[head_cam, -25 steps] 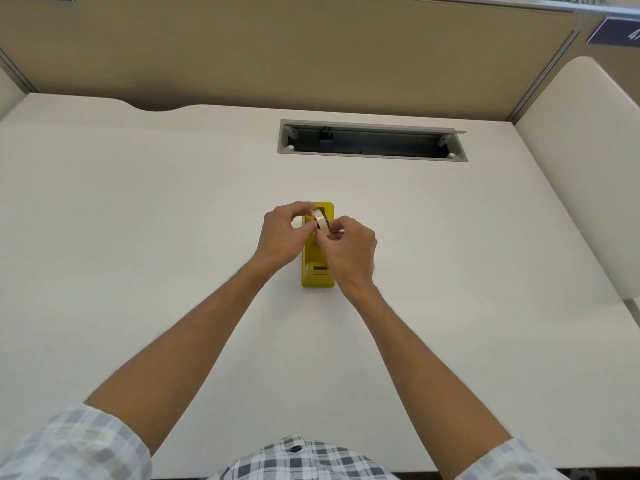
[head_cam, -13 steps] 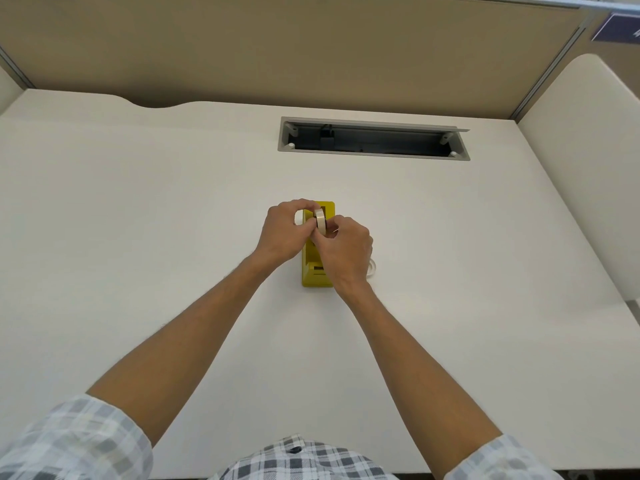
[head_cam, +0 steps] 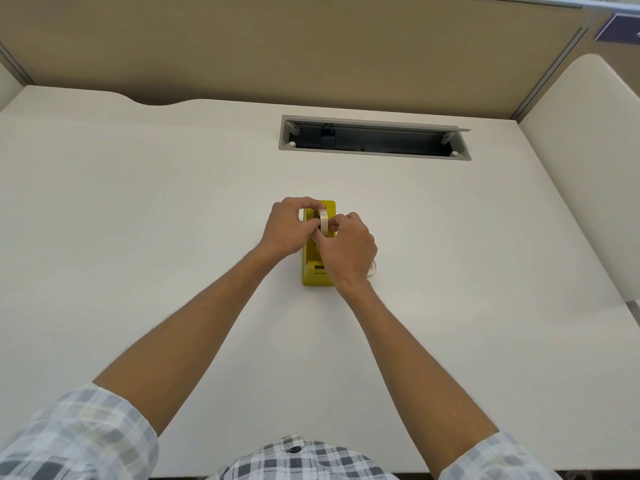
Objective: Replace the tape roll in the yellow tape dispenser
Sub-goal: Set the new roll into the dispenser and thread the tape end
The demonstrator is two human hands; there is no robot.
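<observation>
The yellow tape dispenser stands mid-desk, its long side pointing away from me. A whitish tape roll stands on edge over the dispenser's far half. My left hand pinches the roll from the left and my right hand pinches it from the right. The right hand covers the dispenser's middle. A second pale roll peeks out on the desk just right of my right hand, mostly hidden.
An open grey cable tray is set into the white desk behind the dispenser. A tan partition closes the back and a cream panel stands on the right.
Both hands have lowered the roll slightly toward the dispenser's far half. The pale roll on the desk has come into view beside my right hand.
</observation>
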